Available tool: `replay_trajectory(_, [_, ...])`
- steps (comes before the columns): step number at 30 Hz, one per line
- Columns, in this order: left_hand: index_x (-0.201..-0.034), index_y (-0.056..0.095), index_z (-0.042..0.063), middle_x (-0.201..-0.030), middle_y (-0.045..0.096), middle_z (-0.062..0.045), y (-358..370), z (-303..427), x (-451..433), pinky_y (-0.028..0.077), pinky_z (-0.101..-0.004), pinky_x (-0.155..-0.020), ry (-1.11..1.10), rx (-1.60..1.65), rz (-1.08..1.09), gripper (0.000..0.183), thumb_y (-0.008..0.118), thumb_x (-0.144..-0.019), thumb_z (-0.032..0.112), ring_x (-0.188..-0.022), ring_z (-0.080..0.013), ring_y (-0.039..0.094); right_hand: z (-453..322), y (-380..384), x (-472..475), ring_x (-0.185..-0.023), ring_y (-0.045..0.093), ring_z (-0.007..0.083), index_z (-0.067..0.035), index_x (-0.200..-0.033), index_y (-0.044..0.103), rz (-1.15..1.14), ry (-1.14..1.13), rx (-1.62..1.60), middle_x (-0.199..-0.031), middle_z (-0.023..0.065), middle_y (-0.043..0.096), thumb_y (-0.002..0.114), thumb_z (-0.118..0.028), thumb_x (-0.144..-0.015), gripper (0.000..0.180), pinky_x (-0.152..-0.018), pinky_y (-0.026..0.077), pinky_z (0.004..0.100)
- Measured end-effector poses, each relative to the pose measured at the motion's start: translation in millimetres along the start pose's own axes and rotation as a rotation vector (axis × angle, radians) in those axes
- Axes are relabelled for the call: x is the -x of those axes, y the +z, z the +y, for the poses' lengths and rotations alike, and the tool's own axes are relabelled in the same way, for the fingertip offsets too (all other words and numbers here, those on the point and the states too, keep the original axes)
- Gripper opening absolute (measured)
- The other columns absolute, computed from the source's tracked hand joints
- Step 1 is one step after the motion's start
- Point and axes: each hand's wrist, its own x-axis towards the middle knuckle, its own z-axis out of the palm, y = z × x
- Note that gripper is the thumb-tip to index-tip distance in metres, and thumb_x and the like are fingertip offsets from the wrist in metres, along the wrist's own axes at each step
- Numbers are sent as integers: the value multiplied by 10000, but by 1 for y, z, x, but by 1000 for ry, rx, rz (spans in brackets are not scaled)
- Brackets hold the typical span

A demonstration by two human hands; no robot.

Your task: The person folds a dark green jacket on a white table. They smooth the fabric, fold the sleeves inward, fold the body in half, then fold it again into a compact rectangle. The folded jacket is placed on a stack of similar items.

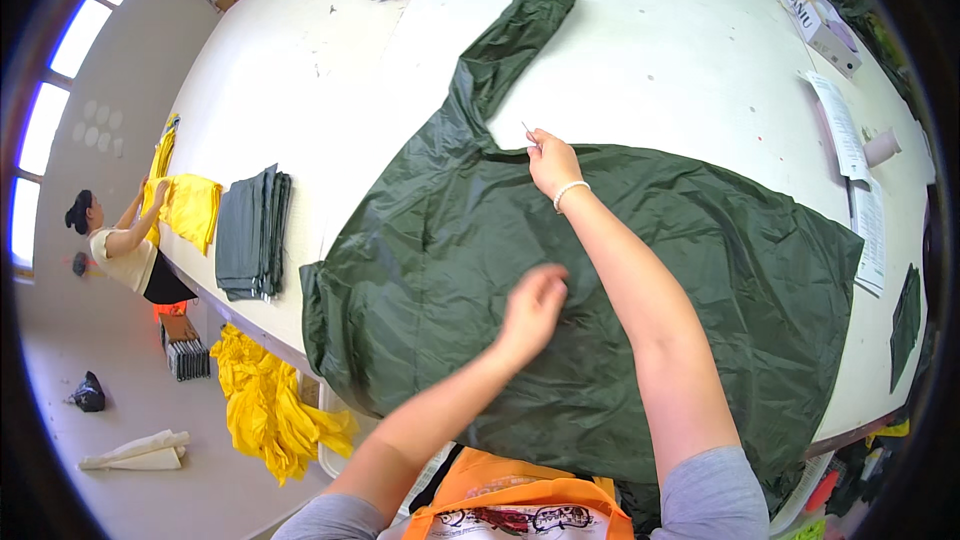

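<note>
A dark green coated-fabric garment (450, 240) lies spread over the white table, one sleeve (517, 30) pointing away from me. At the garment's far edge, near where the sleeve joins, my right hand (553, 161) pinches a small thin metal tool (528, 131) whose tip points up; its exact kind is hard to tell. A beaded bracelet circles that wrist. My left hand (534, 307) is blurred above the middle of the garment, fingers curled, and whether it holds anything cannot be made out.
Folded dark green pieces (251, 232) are stacked on the left, beside yellow fabric (191, 210) handled by a co-worker (124, 247). More yellow fabric (262, 397) hangs below the table edge. Printed sheets (840, 127), a paper roll (882, 148) and a box (821, 26) lie right.
</note>
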Motion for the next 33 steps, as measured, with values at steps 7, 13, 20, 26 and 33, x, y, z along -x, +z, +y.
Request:
replay_trajectory(7, [-1001, 643, -12, -887, 683, -170, -146, -18, -212, 496, -357, -777, -59, -518, 231, 428, 629, -851, 389, -864, -272, 660, -24, 44, 19, -877, 629, 320, -96, -927, 695, -36, 88, 270, -981, 133, 607, 634, -136, -824, 126, -754, 505, 417])
replay_trajectory(13, [-871, 640, -54, -898, 682, -190, -140, 8, -296, 533, -378, -695, -423, -802, -104, 507, 585, -832, 449, -723, -278, 687, -18, 24, 12, -838, 614, 302, -98, -963, 668, -61, 56, 483, -927, 79, 602, 644, -115, -816, 150, -718, 498, 402])
replay_trajectory(20, [-1068, 572, -75, -989, 653, -206, -169, 1, -240, 533, -368, -806, -613, 505, -77, 355, 469, -955, 245, -899, -302, 659, -42, 5, 75, -728, 634, 269, -134, -1080, 646, 50, -213, 479, -992, 23, 610, 606, -36, -787, 312, -606, 511, 378])
replay_trajectory(26, [-1149, 543, -65, -1097, 624, -198, -161, -10, -179, 484, -385, -911, -547, 776, -120, 424, 429, -991, 312, -1038, -292, 606, -60, 10, 92, -653, 603, 202, -27, -998, 671, 16, -80, 170, -979, 110, 648, 672, -26, -805, 193, -590, 483, 277])
replay_trajectory(33, [-1058, 582, -94, -1006, 650, -212, -163, 11, -185, 532, -366, -821, -469, 679, -53, 455, 467, -976, 339, -902, -289, 655, -75, 38, 42, -629, 540, 101, 14, -917, 667, 85, -156, -36, -833, 57, 601, 740, -1, -756, 178, -550, 432, 223])
